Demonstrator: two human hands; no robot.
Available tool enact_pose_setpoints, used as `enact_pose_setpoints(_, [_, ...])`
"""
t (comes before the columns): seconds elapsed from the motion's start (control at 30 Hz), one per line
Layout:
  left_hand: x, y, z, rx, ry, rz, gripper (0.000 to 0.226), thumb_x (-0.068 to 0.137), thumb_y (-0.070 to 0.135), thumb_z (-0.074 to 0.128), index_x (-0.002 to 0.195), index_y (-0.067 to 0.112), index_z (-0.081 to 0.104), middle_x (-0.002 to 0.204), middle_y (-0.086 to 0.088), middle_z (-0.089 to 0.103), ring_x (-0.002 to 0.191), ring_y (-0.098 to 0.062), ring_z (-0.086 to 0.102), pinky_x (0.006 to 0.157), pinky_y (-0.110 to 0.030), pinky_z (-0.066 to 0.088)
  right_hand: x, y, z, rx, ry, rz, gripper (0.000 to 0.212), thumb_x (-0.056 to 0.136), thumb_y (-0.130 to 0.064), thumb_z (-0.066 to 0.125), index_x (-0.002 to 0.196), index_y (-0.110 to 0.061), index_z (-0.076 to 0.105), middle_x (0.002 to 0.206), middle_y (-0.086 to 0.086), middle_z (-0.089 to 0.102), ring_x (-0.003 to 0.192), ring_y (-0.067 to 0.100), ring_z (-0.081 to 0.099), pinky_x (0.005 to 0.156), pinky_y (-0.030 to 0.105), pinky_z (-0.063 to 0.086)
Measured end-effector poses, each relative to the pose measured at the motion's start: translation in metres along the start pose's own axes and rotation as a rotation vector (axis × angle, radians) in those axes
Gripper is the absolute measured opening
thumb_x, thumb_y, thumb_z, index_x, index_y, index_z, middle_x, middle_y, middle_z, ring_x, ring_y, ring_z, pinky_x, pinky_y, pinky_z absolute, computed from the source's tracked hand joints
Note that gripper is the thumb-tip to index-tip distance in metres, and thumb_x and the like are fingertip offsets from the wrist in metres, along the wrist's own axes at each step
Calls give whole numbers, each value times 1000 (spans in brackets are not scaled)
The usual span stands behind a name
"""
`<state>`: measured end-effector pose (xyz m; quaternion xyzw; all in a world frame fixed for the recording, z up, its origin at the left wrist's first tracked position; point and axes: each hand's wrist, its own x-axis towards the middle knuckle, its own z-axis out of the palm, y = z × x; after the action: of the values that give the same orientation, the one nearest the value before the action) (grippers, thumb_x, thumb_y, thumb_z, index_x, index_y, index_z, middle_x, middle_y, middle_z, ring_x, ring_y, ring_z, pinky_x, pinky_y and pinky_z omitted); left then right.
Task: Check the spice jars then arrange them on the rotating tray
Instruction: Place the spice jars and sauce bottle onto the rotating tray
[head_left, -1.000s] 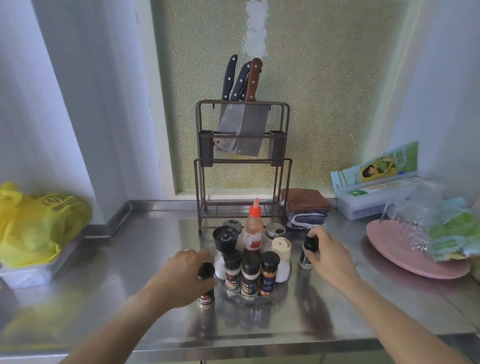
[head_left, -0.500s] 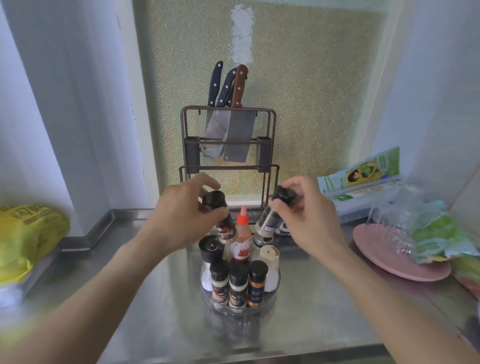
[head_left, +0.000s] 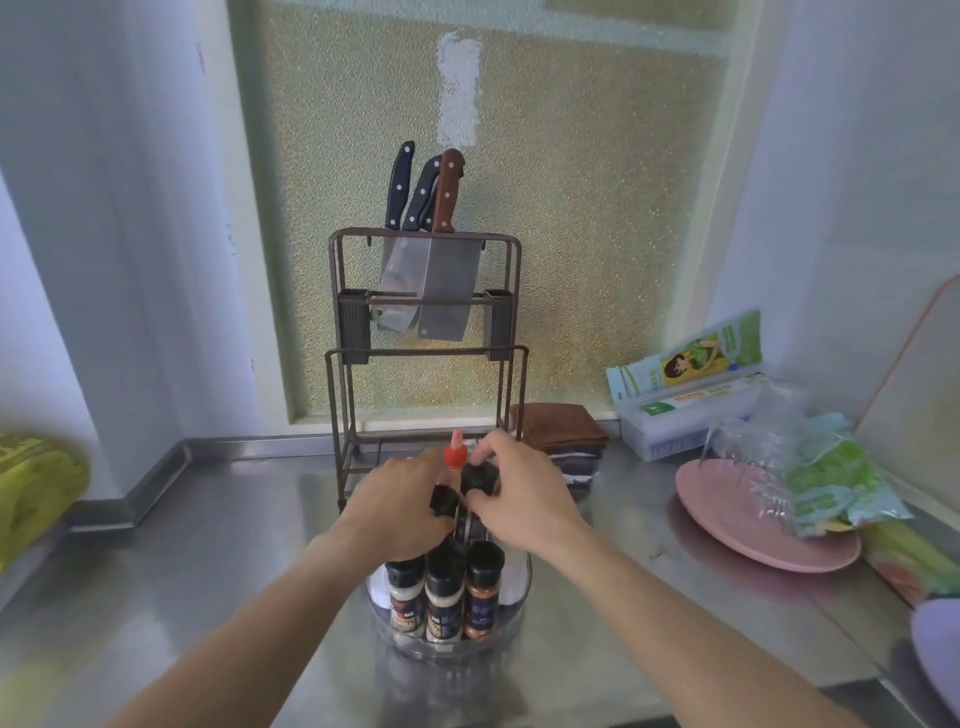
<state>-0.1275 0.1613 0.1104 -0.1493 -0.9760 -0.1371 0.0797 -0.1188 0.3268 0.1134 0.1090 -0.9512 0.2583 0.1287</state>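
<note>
Worktop: the worktop (head_left: 208, 561) is brushed steel, reflective, with a raised steel lip along the far edge and the left side.
Room: pale walls stand left and right; a frosted, pebbled window (head_left: 571, 234) fills the far wall between them.
Rotating tray: the clear rotating tray (head_left: 511, 610) sits on the worktop, near and central, in front of the knife rack.
Spice jars on tray: three black-capped spice jars (head_left: 444, 597) stand upright side by side along the tray's near edge; a red-tipped bottle (head_left: 455, 451) rises behind the hands.
Left hand: the left hand (head_left: 400, 506) has its fingers curled round a black-capped jar (head_left: 445, 501) above the tray's far side.
Right hand: the right hand (head_left: 522, 499) pinches a second dark-capped jar (head_left: 479, 479) by its top, just beside the left one; whether either jar rests on the tray, I cannot tell.
Knife rack: a brown wire knife rack (head_left: 426, 348) stands at the far edge, holding cleavers and knives.
Right side: folded cloths (head_left: 563, 431), a film box (head_left: 685, 405), and a pink plate (head_left: 727, 514) carrying bagged greens (head_left: 826, 478).
Left side: a yellow bag (head_left: 36, 483) at the edge.
</note>
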Motion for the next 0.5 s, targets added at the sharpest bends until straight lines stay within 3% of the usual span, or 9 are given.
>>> enact_pose_setpoints(0.1, [2, -3, 10, 71, -8, -6, 39, 74, 32, 67, 111, 24, 57, 106, 3, 70, 107, -26, 61, 86, -40, 55, -1, 2, 11, -51, -48, 9, 35, 87, -25, 71, 117, -27, 55, 122, -4, 65, 110, 21, 63, 92, 38, 52])
enact_pose_setpoints(0.23, [3, 0, 15, 151, -19, -13, 41, 78, 35, 67, 116, 22, 59, 111, 1, 69, 117, -27, 54, 94, -39, 47, 1, 6, 22, -113, -73, 20, 34, 86, -26, 72, 115, -25, 55, 117, -1, 66, 109, 26, 63, 85, 38, 52])
enact_pose_setpoints(0.4, [3, -1, 8, 129, -30, -17, 41, 76, 41, 79, 110, 25, 64, 110, 4, 71, 112, -24, 61, 95, -40, 51, 1, 13, 30, -126, -106, 32, 32, 82, -29, 77, 111, -26, 63, 102, -6, 70, 103, 24, 67, 79, 36, 55])
enact_pose_setpoints(0.5, [2, -5, 9, 153, -23, 24, 42, 76, 39, 82, 112, 30, 63, 111, 6, 71, 110, -24, 63, 91, -39, 52, 2, 14, 28, -121, -110, 19, 30, 83, -35, 79, 110, -25, 71, 107, -4, 76, 102, 23, 69, 84, 38, 59])
